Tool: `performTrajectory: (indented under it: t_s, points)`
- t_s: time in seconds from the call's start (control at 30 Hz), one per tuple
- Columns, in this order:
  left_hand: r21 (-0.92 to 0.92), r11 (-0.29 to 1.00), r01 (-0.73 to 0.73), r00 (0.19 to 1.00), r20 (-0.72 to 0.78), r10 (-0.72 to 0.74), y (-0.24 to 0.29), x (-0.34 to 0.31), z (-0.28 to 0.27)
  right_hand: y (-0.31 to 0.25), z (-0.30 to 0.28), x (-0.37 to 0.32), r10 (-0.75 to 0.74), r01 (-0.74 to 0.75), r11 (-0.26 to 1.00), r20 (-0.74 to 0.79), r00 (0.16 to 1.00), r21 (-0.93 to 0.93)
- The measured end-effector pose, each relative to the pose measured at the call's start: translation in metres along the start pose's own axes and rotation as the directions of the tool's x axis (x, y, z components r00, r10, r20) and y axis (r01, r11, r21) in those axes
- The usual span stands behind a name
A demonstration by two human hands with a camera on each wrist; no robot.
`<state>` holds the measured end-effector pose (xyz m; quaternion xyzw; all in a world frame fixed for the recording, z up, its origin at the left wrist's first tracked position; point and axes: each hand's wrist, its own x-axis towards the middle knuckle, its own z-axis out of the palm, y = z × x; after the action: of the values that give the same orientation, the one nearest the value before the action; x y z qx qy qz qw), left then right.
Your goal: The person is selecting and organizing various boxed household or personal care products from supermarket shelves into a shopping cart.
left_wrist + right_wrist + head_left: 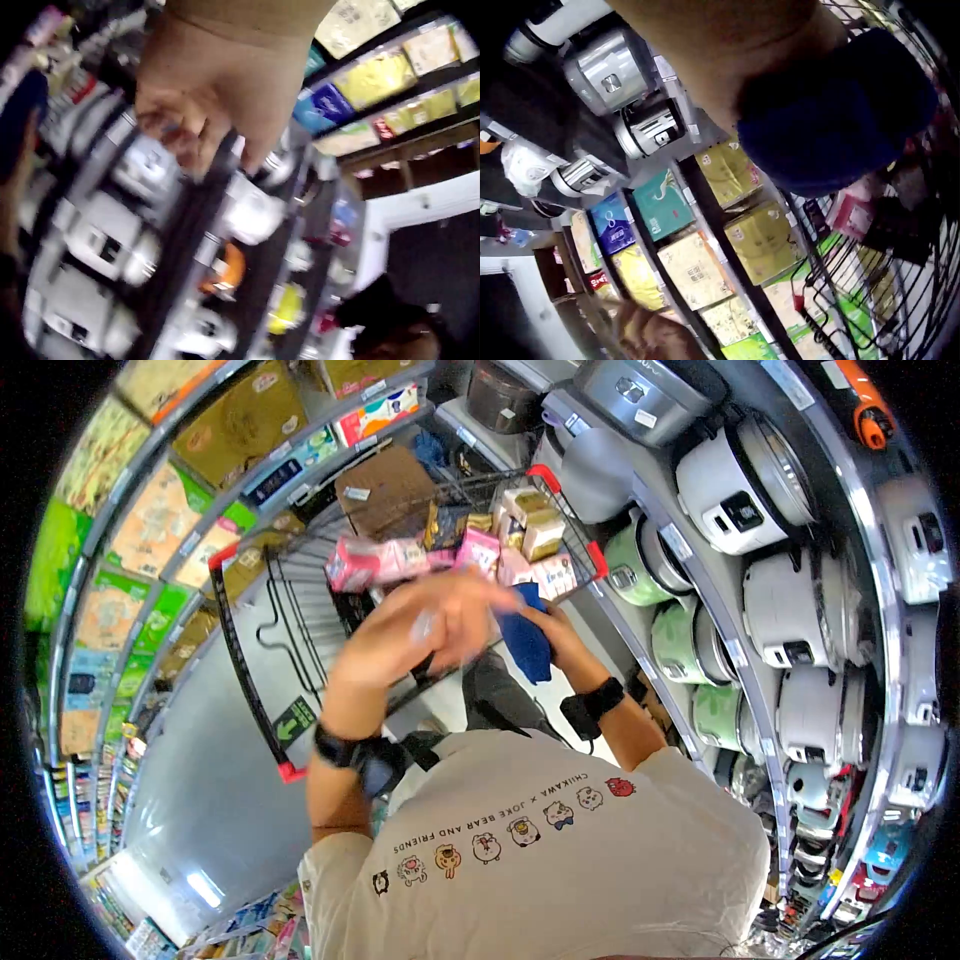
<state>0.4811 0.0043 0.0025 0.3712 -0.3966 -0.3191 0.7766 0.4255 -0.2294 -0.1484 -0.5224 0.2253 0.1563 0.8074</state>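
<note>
By the cart (239, 663), my right fingers (545, 622) pinch blue cloth (525, 652); left wrist view best shows my left fingers (191, 135) loosely curled.

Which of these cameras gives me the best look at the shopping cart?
The head view: it shows most of the cart, red corners and contents included, though a hand covers part. The right wrist view catches only some wire bars; in the left wrist view I can't make it out.
</note>
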Motion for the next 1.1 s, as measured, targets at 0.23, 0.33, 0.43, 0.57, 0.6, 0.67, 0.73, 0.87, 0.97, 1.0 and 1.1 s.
performTrajectory:
  t_s: [0.23, 0.33, 0.43, 0.57, 0.6, 0.67, 0.73, 0.87, 0.97, 1.0, 1.1]
  points:
    - [-0.654, 0.748, 0.116, 0.479, -0.623, -0.619, -0.262, -0.003, -0.128, -0.031, -0.085, 0.135, 0.133, -0.132, 0.987, 0.011, 0.991, -0.095]
    - [-0.430, 0.833, 0.349, 0.488, -0.675, -0.553, -0.326, -0.043, -0.136, -0.034, -0.104, 0.165, 0.247, -0.237, 0.966, 0.104, 0.963, -0.100]
    - [-0.660, 0.633, 0.405, 0.240, -0.591, -0.770, -0.362, -0.052, -0.141, 0.005, -0.124, 0.212, 0.200, -0.158, 0.869, 0.042, 0.979, -0.469]
    - [-0.767, 0.568, 0.298, 0.069, -0.576, -0.814, -0.406, -0.055, -0.140, 0.040, -0.132, 0.248, 0.135, 0.076, 0.477, 0.159, 0.978, -0.875]
    - [-0.817, 0.522, 0.245, 0.092, -0.516, -0.852, -0.413, -0.055, -0.147, 0.054, -0.138, 0.257, 0.031, 0.221, 0.244, 0.236, 0.971, -0.944]
    - [-0.901, 0.405, 0.157, 0.147, -0.384, -0.911, -0.418, -0.060, -0.165, 0.055, -0.144, 0.261, 0.236, 0.024, 0.555, 0.185, 0.954, -0.831]
    - [-0.821, 0.502, 0.272, 0.142, -0.482, -0.865, -0.391, -0.035, -0.163, 0.048, -0.142, 0.259, 0.190, 0.228, 0.346, 0.306, 0.933, -0.910]
    - [-0.807, 0.519, 0.281, 0.140, -0.500, -0.854, -0.407, -0.048, -0.175, 0.047, -0.131, 0.254, 0.323, 0.216, 0.019, 0.211, 0.923, -0.976]
    - [-0.802, 0.526, 0.283, 0.041, -0.538, -0.842, -0.386, -0.036, -0.170, 0.049, -0.129, 0.261, 0.376, 0.281, -0.029, 0.249, 0.892, -0.959]
    - [-0.785, 0.543, 0.298, 0.014, -0.565, -0.825, -0.385, -0.039, -0.166, 0.052, -0.129, 0.263, 0.389, 0.309, -0.065, 0.261, 0.883, -0.949]
    - [-0.822, 0.548, 0.153, 0.052, -0.547, -0.835, -0.387, -0.052, -0.159, 0.054, -0.124, 0.275, 0.440, 0.257, -0.090, 0.193, 0.877, -0.962]
